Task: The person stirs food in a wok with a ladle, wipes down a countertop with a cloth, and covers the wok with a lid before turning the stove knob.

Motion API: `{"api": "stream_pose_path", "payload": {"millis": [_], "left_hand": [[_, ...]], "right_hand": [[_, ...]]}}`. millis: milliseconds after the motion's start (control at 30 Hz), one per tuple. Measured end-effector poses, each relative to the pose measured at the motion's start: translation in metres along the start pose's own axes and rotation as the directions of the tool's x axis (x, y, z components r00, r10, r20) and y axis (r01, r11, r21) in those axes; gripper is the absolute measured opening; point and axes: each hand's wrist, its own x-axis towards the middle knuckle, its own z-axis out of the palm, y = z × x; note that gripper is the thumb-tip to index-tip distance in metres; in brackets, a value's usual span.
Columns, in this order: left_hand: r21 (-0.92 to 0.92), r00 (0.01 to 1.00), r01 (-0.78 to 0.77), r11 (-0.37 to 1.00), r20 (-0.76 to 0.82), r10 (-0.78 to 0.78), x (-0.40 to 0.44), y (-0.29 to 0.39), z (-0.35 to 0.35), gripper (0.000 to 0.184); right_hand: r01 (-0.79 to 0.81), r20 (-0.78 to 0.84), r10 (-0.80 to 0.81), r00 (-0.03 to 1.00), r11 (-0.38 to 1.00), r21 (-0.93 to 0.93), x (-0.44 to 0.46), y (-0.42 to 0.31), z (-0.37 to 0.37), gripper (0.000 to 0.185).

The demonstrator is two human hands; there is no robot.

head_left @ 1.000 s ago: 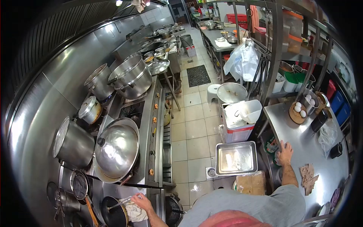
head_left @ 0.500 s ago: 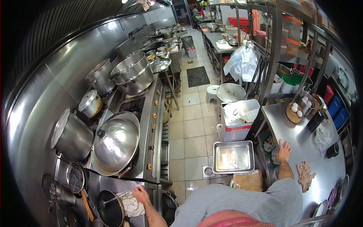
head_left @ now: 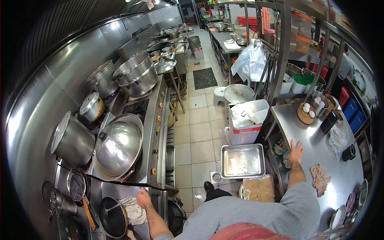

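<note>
Has big shiny counter at four o'clock. Has crumpled white cloth, lying eleven-to-five, at seven o'clock from nearer left hand; cannot tell its grip. Spreads right hand wide on counter's edge.

At lower left, a frying pan is lying left of a cloth, with the left hand resting beside it. At right, the right hand is resting on a counter, below the eggs.
</note>
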Motion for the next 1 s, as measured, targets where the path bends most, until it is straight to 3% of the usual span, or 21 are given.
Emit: {"api": "stream_pose_path", "payload": {"millis": [133,300,400,667,1000], "left_hand": [[0.042,1.000,0.011,0.999,-0.008,-0.011,0.000,-0.002,0.003,0.048],[0.010,0.998,0.049,0.999,-0.048,-0.048,-0.001,-0.002,0.005,0.047],[0.041,0.999,0.033,0.999,0.025,-0.034,-0.002,0.002,0.000,0.048],[-0.016,0.997,0.053,0.998,-0.054,-0.054,-0.003,0.001,0.007,0.045],[0.062,0.996,0.073,0.995,-0.050,-0.070,-0.002,0.005,0.009,0.045]], "right_hand": [[0.002,-0.042,-0.002,0.999,1.000,-0.004,0.009,0.009,0.024,0.105],[-0.001,-0.011,0.001,1.000,0.999,0.037,0.005,0.004,0.011,0.104],[-0.004,0.011,0.004,1.000,0.999,0.054,-0.004,0.003,0.000,0.103],[0.003,-0.015,-0.003,1.000,1.000,-0.001,0.006,0.004,0.008,0.098],[-0.006,0.034,0.006,0.999,1.000,-0.002,-0.003,0.000,-0.004,0.098]]}}
